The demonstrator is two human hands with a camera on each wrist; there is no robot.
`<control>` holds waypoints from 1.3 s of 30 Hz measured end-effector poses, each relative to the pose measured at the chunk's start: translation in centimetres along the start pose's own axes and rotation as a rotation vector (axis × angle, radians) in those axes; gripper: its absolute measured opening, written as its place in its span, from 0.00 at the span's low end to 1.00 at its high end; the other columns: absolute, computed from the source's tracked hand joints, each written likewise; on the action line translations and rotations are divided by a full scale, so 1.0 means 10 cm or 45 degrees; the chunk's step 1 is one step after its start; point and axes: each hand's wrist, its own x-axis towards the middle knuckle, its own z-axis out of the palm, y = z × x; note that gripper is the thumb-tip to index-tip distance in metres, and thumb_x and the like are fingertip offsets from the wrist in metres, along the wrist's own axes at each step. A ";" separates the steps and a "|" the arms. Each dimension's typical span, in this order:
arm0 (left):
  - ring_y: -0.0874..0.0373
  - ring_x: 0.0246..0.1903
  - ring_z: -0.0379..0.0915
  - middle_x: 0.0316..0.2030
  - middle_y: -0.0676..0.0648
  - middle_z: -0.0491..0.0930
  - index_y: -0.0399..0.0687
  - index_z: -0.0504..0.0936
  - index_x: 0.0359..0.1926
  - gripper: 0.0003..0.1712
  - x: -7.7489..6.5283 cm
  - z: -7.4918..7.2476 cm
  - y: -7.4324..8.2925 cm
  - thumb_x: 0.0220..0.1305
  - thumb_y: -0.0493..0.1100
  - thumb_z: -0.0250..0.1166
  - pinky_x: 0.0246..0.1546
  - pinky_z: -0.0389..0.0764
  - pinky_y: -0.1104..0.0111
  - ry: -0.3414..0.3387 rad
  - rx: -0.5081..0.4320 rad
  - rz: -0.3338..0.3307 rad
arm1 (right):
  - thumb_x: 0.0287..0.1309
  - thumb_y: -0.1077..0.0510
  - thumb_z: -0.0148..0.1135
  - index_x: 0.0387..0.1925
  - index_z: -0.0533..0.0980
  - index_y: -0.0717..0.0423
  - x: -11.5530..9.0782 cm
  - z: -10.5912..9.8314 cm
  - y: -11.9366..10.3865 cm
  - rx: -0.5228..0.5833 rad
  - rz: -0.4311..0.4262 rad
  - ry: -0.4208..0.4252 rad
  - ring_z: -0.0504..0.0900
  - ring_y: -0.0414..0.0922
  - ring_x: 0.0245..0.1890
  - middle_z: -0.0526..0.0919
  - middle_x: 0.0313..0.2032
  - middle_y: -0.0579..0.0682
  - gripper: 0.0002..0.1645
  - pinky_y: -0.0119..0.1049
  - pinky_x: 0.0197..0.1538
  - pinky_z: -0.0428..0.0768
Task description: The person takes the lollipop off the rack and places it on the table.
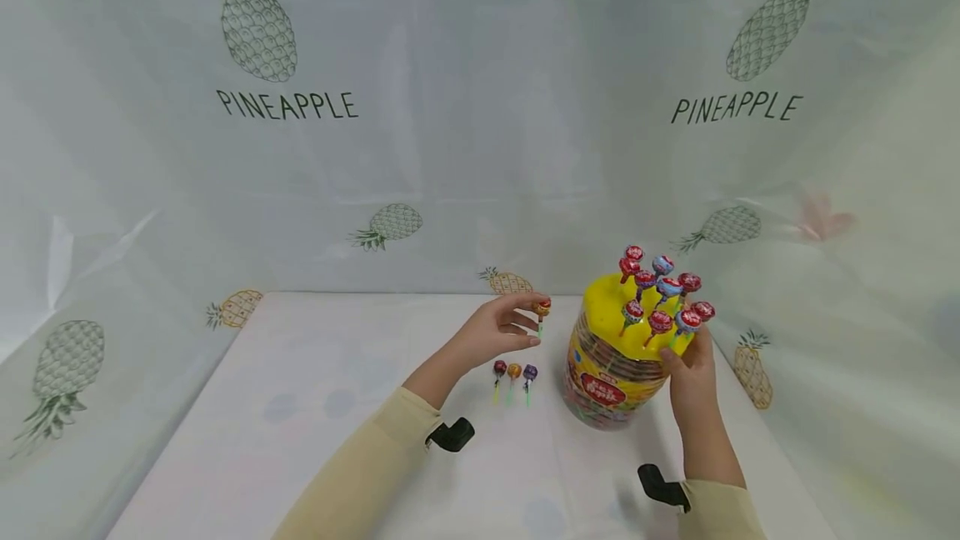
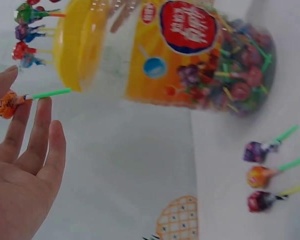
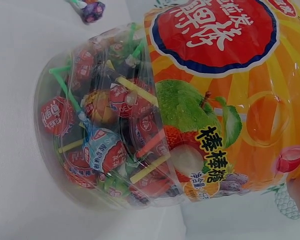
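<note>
My left hand [image 1: 487, 332] pinches a lollipop [image 1: 542, 307] between thumb and fingers, its orange-wrapped head up and green stick pointing down, just left of the jar's lid. That stick [image 2: 52, 93] shows clearly in the left wrist view. Several wrapped lollipops [image 1: 659, 322] stand in the yellow lid [image 1: 604, 311] of a large clear candy jar [image 1: 602, 390]. My right hand [image 1: 693, 382] holds the jar at its upper right side, thumb near the lid's edge and other fingers mostly hidden. More lollipops [image 3: 102, 145] fill the jar's bottom.
Three loose lollipops lie in a row on the white table [image 1: 337, 440], left of the jar: a dark red one [image 1: 500, 367], an orange one [image 1: 513, 370] and a purple one [image 1: 530, 372]. A pineapple-printed curtain [image 1: 480, 107] hangs behind the table.
</note>
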 end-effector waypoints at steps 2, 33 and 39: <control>0.53 0.50 0.76 0.58 0.50 0.74 0.55 0.72 0.66 0.34 -0.08 -0.02 -0.06 0.60 0.34 0.69 0.48 0.79 0.65 0.014 -0.004 -0.042 | 0.69 0.61 0.54 0.74 0.54 0.39 -0.01 0.00 -0.01 -0.012 0.012 0.006 0.60 0.43 0.66 0.62 0.68 0.46 0.37 0.28 0.61 0.67; 0.53 0.34 0.74 0.38 0.50 0.79 0.45 0.79 0.58 0.31 -0.47 -0.14 -1.19 0.53 0.26 0.71 0.26 0.74 0.68 0.240 0.303 -0.500 | 0.69 0.60 0.53 0.74 0.54 0.36 -0.03 0.02 -0.05 -0.052 0.048 0.035 0.56 0.44 0.69 0.58 0.70 0.47 0.38 0.28 0.64 0.64; 0.56 0.30 0.73 0.33 0.51 0.78 0.50 0.81 0.56 0.29 -0.45 -0.12 -1.37 0.51 0.29 0.73 0.26 0.75 0.67 0.289 0.357 -0.606 | 0.69 0.60 0.53 0.75 0.53 0.36 -0.05 0.03 -0.05 -0.077 0.082 0.031 0.55 0.44 0.69 0.58 0.71 0.47 0.38 0.30 0.67 0.61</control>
